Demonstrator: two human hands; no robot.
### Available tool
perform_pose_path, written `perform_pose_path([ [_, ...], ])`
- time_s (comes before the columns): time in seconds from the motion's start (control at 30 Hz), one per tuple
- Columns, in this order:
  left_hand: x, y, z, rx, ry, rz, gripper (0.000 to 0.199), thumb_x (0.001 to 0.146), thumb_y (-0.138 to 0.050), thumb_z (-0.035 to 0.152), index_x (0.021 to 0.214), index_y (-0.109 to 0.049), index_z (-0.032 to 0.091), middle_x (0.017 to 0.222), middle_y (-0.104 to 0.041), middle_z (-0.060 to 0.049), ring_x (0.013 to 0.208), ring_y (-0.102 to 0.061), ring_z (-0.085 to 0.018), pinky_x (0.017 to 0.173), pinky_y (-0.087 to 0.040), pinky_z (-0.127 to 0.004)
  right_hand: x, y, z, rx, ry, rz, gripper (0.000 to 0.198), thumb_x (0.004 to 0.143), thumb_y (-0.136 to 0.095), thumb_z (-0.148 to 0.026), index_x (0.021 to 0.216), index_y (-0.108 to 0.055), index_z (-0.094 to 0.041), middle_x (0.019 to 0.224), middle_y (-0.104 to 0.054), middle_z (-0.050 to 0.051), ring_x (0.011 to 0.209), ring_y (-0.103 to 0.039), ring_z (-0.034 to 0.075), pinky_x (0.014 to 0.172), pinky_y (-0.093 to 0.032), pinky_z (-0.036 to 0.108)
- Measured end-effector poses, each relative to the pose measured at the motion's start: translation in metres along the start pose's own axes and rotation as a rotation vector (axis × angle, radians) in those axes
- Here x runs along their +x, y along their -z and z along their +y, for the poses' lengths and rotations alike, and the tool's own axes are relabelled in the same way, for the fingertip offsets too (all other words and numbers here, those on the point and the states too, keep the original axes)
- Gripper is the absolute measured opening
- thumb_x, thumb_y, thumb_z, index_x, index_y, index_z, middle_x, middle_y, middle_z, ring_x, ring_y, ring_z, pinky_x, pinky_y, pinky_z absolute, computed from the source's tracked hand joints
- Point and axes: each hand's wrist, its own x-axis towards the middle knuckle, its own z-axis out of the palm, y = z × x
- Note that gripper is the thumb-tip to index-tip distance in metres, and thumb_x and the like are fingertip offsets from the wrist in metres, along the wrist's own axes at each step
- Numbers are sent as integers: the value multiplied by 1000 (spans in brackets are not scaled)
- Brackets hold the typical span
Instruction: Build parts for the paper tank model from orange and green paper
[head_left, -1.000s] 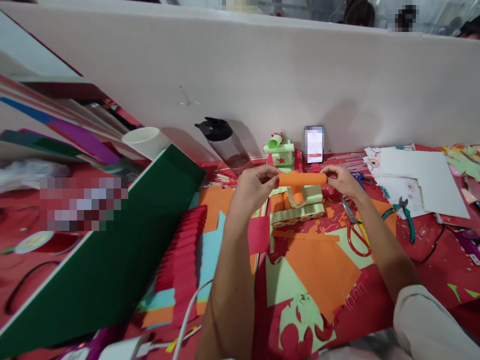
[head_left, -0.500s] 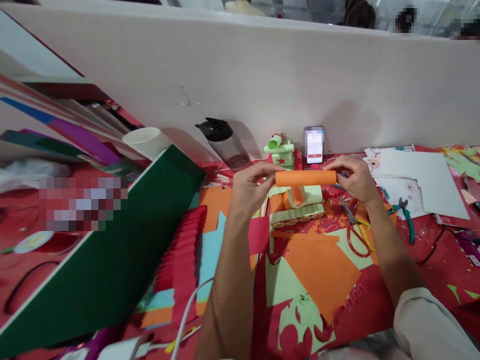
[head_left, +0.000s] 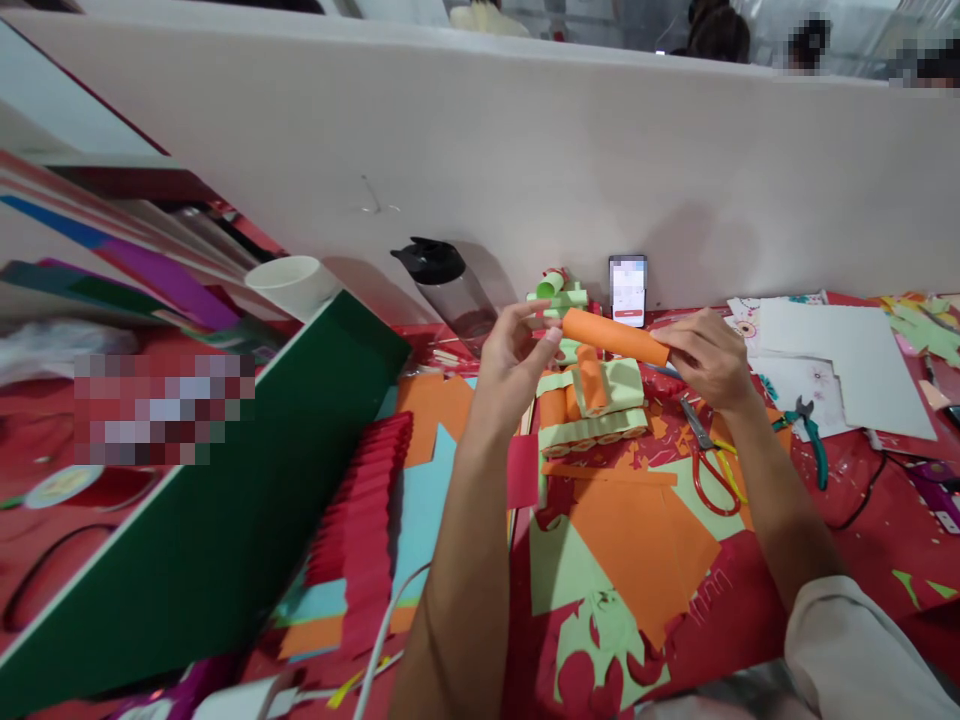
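Observation:
A rolled orange paper tube hangs tilted in the air, its right end lower. My right hand pinches that lower end between thumb and fingers. At the raised end is my left hand, thumb and fingers apart, the fingertips right beside the tube; whether they touch it I cannot tell. Below the tube stands a model of green and orange paper rolls, partly hidden behind it. Another small light-green paper model is behind my left hand.
Red-and-yellow scissors and teal-handled pliers lie right. Cut orange paper and green scraps lie in front. A phone leans on the partition, a dark-lidded bottle nearby. A green board slants across the left.
The orange tube has gone from level to tilted, its right end dropping and its left end rising. My left hand's fingers have spread and moved off the tube's end.

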Motion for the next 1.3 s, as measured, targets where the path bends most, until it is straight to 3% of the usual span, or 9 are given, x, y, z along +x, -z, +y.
perform_pose_path([
  [0.2, -3, -9, 4, -47, 32, -26, 42, 86, -79, 39, 122, -61, 26, 92, -66, 0, 62, -58, -10, 59, -49, -25, -5, -3, -5, 51, -64, -125, 29, 102, -58, -15, 120, -73, -32, 106, -77, 4, 99, -68, 24, 88, -55, 45],
  [0.37, -1, -6, -1, -154, 23, -23, 41, 82, -80, 34, 117, -59, 27, 78, -60, 5, 60, -57, -11, 61, -51, -25, 2, -6, -12, 81, 11, -165, 27, 102, -58, -13, 117, -73, -30, 102, -75, 5, 96, -66, 23, 86, -55, 42],
  [0.5, 1, 3, -2, -233, 66, -88, 45, 77, -84, 33, 113, -57, 27, 77, -62, 6, 61, -59, -10, 60, -51, -24, 19, 6, -23, 258, 7, -349, 24, 101, -66, -21, 124, -69, -27, 113, -74, 6, 106, -66, 23, 96, -55, 43],
  [0.6, 0, 9, 0, -278, 122, -186, 50, 75, -88, 35, 112, -56, 26, 77, -64, 5, 59, -58, -9, 58, -49, -22, 26, 19, -27, 537, -26, -472, 58, 89, -83, -42, 141, -60, -30, 137, -68, 8, 128, -62, 26, 109, -51, 46],
  [0.67, -3, 11, 1, -309, 176, -259, 54, 73, -91, 36, 112, -55, 26, 76, -63, 5, 57, -56, -9, 56, -47, -21, 27, 24, -29, 713, -138, -465, 65, 86, -84, -49, 143, -59, -31, 142, -66, 8, 131, -61, 26, 108, -52, 43],
  [0.8, -10, 6, 1, -387, 282, -422, 65, 66, -96, 42, 114, -54, 28, 76, -62, 5, 54, -54, -9, 52, -45, -21, 26, 21, -34, 837, -521, -339, 32, 102, -66, -42, 131, -68, -30, 124, -73, 6, 114, -69, 21, 90, -57, 34],
  [0.87, -13, 1, 0, -432, 309, -497, 69, 64, -97, 46, 115, -52, 29, 71, -60, 6, 52, -54, -10, 50, -44, -21, 26, 16, -36, 822, -588, -308, 22, 104, -61, -36, 120, -73, -28, 113, -74, 5, 106, -69, 19, 83, -56, 31],
  [1.0, -18, -8, -5, -496, 358, -610, 79, 62, -97, 51, 120, -48, 31, 67, -58, 7, 46, -51, -10, 46, -41, -22, 26, 5, -36, 818, -561, -325, 16, 102, -63, -31, 105, -78, -26, 101, -73, 4, 93, -66, 17, 78, -52, 30],
  [1.3, -23, -13, -20, -505, 431, -835, 90, 62, -96, 47, 134, -44, 31, 68, -64, 5, 44, -58, -13, 43, -40, -21, 24, -2, -34, 828, -434, -533, 14, 93, -76, -34, 102, -82, -25, 85, -62, 0, 77, -55, 15, 73, -46, 28],
])
